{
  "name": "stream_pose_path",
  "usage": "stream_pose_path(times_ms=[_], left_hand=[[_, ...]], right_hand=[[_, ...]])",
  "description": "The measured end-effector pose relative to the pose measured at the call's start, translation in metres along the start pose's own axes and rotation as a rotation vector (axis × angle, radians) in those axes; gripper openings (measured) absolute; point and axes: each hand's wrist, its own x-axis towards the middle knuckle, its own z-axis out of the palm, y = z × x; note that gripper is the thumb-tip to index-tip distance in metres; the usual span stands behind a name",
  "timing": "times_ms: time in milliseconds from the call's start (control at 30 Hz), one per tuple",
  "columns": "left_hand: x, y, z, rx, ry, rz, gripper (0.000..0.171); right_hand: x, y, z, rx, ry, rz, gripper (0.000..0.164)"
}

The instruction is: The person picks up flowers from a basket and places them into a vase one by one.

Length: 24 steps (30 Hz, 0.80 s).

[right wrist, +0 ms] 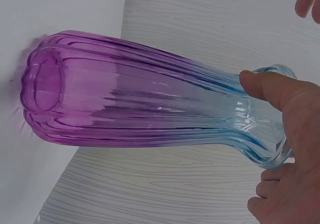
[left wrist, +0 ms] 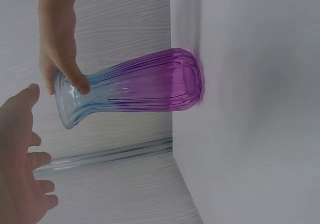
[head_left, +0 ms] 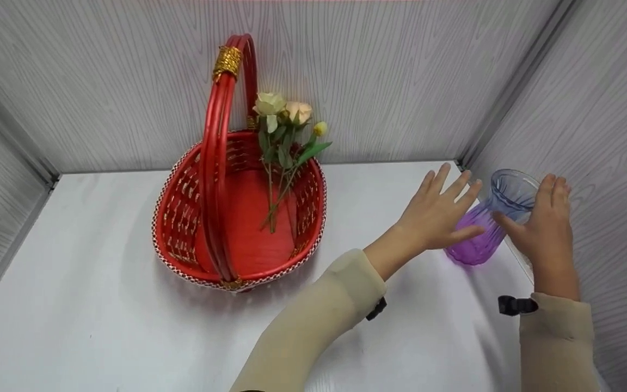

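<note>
A ribbed glass vase (head_left: 472,245), purple at the bottom and fading to pale blue at its flared mouth, stands upright on the white table near the right wall. My right hand (head_left: 550,231) is at the vase's neck, just below the rim, from the right. In the right wrist view its thumb lies across the neck of the vase (right wrist: 150,89), with the other fingers at the rim's opposite side. To the left of the vase, my left hand (head_left: 436,212) has its fingers spread and holds nothing. The left wrist view shows this left hand (left wrist: 17,159) apart from the glass.
A red woven basket (head_left: 313,239) with a tall arched handle (head_left: 213,147) stands left of centre on the table (head_left: 101,337). Artificial flowers (head_left: 283,117), cream, peach and yellow, lean inside its back right. Grey wood-grain panels (head_left: 389,81) enclose the back and both sides.
</note>
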Motion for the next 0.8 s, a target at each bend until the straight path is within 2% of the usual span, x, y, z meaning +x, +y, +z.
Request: stream_pose_path(times_ms=[133, 333, 567, 800], left_hand=[[0.012, 0.007, 0.001, 0.031, -0.042, -0.020, 0.084], [0.021, 0.015, 0.005, -0.002, -0.105, -0.037, 0.084], [0.032, 0.024, 0.011, 0.054, -0.119, -0.050, 0.080], [0.044, 0.032, 0.012, 0.052, -0.126, -0.054, 0.074]], right_hand=[[0.003, 0.004, 0.001, -0.005, -0.031, -0.001, 0.113], [0.003, 0.007, 0.002, -0.020, 0.007, -0.018, 0.104], [0.004, 0.006, 0.000, -0.041, -0.007, -0.042, 0.101], [0.003, 0.008, -0.003, -0.054, -0.007, -0.087, 0.092]])
